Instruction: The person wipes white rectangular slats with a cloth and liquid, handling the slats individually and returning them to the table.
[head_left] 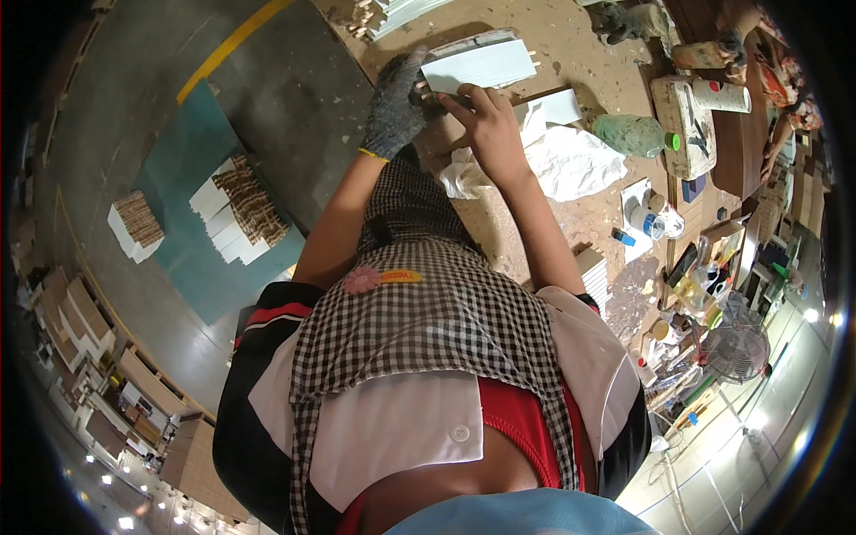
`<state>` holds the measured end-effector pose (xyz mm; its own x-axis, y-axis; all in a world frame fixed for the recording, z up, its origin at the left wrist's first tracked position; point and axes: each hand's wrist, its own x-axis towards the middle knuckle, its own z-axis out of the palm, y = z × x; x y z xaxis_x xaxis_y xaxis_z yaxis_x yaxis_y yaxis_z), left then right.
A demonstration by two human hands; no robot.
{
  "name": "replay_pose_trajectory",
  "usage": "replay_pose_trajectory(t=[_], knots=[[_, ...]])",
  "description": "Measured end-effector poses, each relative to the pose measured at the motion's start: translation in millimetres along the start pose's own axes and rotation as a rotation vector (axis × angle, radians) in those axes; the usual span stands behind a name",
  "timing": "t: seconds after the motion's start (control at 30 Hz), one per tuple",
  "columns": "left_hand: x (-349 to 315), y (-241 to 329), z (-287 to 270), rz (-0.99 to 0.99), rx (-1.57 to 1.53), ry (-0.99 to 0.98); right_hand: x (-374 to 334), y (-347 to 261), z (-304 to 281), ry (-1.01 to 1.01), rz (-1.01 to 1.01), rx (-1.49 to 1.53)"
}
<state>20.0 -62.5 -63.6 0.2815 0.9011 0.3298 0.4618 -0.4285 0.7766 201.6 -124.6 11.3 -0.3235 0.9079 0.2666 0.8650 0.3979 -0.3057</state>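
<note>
A narrow white board [480,68] with wooden dowels protruding from its ends is held above the brown work table [535,241]. My left hand [399,105], in a grey knit glove with a yellow cuff, is closed around the board's left end; its fingertips are partly hidden. My bare right hand [489,125] has its fingers bent onto the board's near edge, the index finger reaching toward the left corner by a dowel. Beneath my right wrist and beside it lies a crumpled white plastic sheet [571,165]. Another white piece [557,108] shows just right of my fingers.
White boards [406,13] are stacked at the table's far side. A green plastic bottle [629,134] lies to the right, near a stained pale block [682,125] and white cup [720,95]. Co-workers' hands [733,49] show far right. Board stacks [236,214] rest on a green sheet at left.
</note>
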Motion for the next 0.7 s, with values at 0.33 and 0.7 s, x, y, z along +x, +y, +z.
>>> replay_pose_trajectory(t=[0.33, 0.7], knots=[[-0.3, 9.5, 2.0, -0.126, -0.484, -0.03, 34.5, 23.9, -3.4, -0.054, -0.212, -0.215], [-0.6, -2.9, 1.6, 0.005, -0.017, 0.039, -9.5, -4.1, 21.6, 0.075, 0.155, 0.118]])
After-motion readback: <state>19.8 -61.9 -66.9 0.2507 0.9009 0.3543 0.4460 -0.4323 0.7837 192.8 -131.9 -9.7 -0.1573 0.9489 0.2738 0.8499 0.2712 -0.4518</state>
